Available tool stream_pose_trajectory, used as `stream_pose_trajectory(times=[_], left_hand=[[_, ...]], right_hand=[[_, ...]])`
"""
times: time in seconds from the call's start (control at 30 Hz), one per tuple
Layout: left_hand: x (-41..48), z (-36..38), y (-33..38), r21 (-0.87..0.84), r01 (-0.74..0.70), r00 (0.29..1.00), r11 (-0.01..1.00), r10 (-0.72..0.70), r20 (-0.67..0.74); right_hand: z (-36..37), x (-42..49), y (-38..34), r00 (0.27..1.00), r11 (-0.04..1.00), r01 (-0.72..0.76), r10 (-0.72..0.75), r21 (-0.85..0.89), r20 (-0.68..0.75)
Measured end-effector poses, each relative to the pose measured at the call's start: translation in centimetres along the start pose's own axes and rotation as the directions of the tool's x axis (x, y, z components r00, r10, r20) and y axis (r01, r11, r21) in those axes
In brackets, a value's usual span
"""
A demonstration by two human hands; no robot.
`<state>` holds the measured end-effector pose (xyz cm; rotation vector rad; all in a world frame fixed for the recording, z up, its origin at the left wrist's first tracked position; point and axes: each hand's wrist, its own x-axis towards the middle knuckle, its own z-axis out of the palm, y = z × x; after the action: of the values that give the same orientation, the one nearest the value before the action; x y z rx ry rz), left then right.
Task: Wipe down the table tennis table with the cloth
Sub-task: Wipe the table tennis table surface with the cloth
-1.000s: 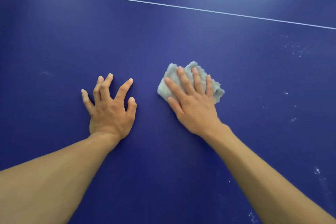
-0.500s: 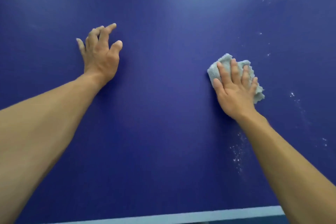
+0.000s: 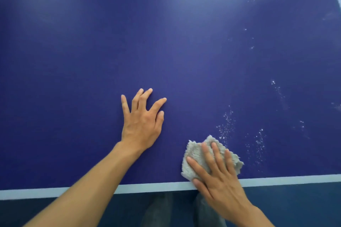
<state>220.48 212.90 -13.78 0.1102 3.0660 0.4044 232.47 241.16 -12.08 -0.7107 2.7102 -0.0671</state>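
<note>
Cloth (image 3: 194, 157) drawn nearer, right hand (image 3: 220, 185) pressing flat

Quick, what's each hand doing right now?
Left hand: open, fingers spread, resting on the table.
Right hand: open, straight fingers pressing the cloth.

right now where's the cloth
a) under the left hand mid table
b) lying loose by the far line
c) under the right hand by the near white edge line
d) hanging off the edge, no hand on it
C: the cloth lies flat under the straight fingers of the right hand, just inside the near white edge line, while the left hand rests bare on the blue table.
</note>
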Motion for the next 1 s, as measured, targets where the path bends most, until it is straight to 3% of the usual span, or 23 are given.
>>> stream_pose_trajectory(times=[0.13, 0.33, 0.43, 0.53, 0.67, 0.8, 0.87, 0.93, 1.0], left_hand=[[-1.0, 1.4, 0.6, 0.037, 0.068, 0.997, 0.997, -0.067, -0.028], [-0.7, 1.5, 1.1, 0.015, 0.110, 0.993, 0.994, -0.110, -0.037], [-0.9, 1.0, 2.0, 0.011, 0.157, 0.987, 0.988, -0.157, -0.018], [-1.6, 1.0, 4.7, 0.000, 0.188, 0.980, 0.982, -0.187, -0.064], [-3.1, 2.6, 9.6, -0.045, 0.254, 0.963, 0.966, -0.257, -0.081], [-3.6, 4.0, 10.9, -0.006, 0.356, 0.933, 0.935, -0.355, -0.049], [-3.4, 4.3, 10.6, 0.007, 0.344, 0.937, 0.939, -0.343, -0.067], [-3.3, 4.4, 10.5, 0.015, 0.343, 0.937, 0.939, -0.341, -0.077], [-3.3, 4.4, 10.5, 0.021, 0.344, 0.937, 0.939, -0.341, -0.079]], right_hand=[[-1.4, -2.0, 6.3, 0.994, 0.995, -0.102, 0.102, 0.018, 0.028], [-3.8, 9.6, 8.3, 0.938, 0.935, -0.338, 0.344, 0.109, -0.046], [-3.6, 10.7, 6.2, 0.991, 0.991, -0.120, 0.123, 0.057, -0.055], [-1.8, 6.6, 6.1, 0.988, 0.990, 0.138, -0.136, 0.023, -0.066], [0.1, 0.1, 10.3, 0.982, 0.982, 0.186, -0.186, -0.012, -0.035], [-0.7, -3.2, 15.4, 0.999, 0.999, 0.035, -0.035, -0.001, -0.036], [-1.6, -2.5, 17.6, 0.990, 0.991, -0.127, 0.130, 0.047, -0.047], [-2.4, 0.1, 18.3, 0.929, 0.925, -0.357, 0.366, 0.133, -0.050], [-2.9, 4.0, 17.4, 0.861, 0.855, -0.488, 0.505, 0.176, -0.068]])
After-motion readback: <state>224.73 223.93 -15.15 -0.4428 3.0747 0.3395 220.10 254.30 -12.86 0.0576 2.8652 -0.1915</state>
